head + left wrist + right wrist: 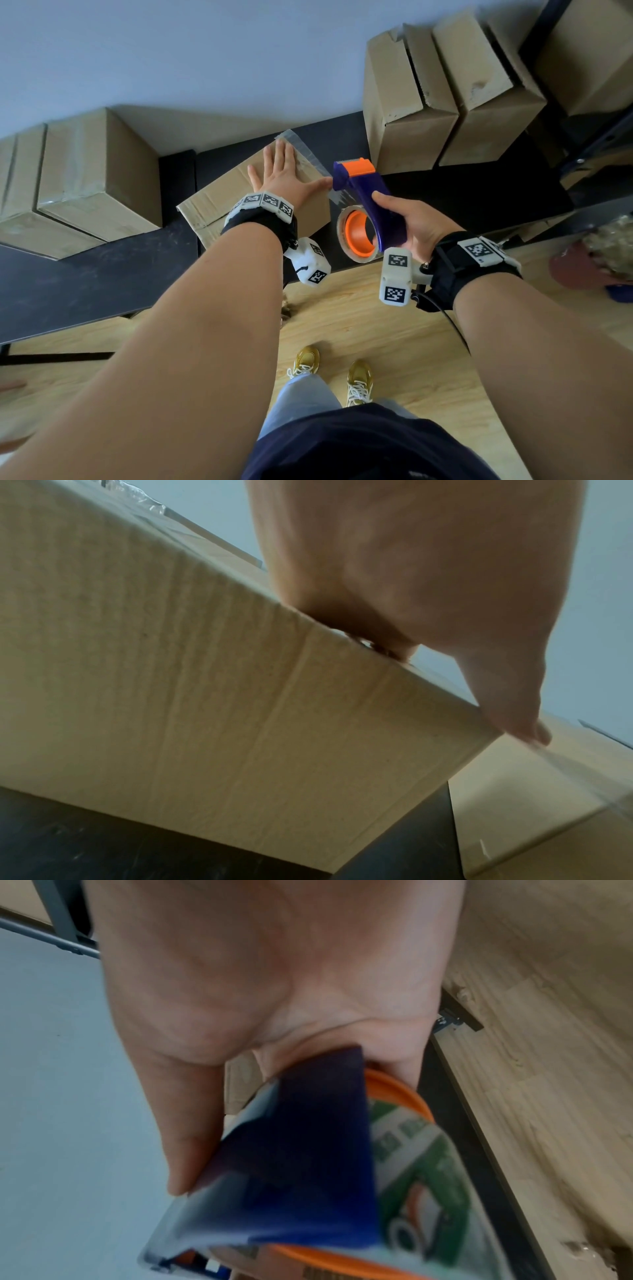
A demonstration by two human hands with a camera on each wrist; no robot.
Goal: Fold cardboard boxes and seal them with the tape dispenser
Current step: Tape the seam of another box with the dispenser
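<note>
At your six o'clock, gold sneakers (358,380) stand on the wood floor (394,329). A black table (85,274) crosses from nine to three. A grey wall (171,51) fills twelve o'clock.

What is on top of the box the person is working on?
The left hand lies flat with straight fingers on the cardboard box, pressing clear tape along its top. The hand covers part of the tape and whatever seam lies beneath.

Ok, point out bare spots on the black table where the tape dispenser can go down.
Bare black table lies right of the tape dispenser, before the upright boxes. Another patch lies near-left, before the sealed boxes. It is crowded around the box under the left hand.
</note>
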